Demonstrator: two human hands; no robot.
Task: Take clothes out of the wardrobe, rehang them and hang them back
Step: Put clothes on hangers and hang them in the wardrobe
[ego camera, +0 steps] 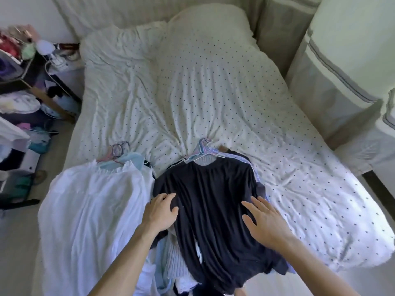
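Observation:
A dark navy top (213,206) lies flat on the bed on a pale hanger (203,152), on top of a pile of other hung clothes. My left hand (162,210) rests on its left side with the fingers bent onto the cloth. My right hand (265,218) lies flat with spread fingers on its right side. To the left lies a white garment (94,210) on a second stack of clothes, with pink and purple hangers (117,150) at its top.
The bed (213,92) has a white dotted cover and a pillow (209,20) at its head. A cluttered rack and piles of things (25,86) stand on the left. White furniture (346,67) runs along the right side.

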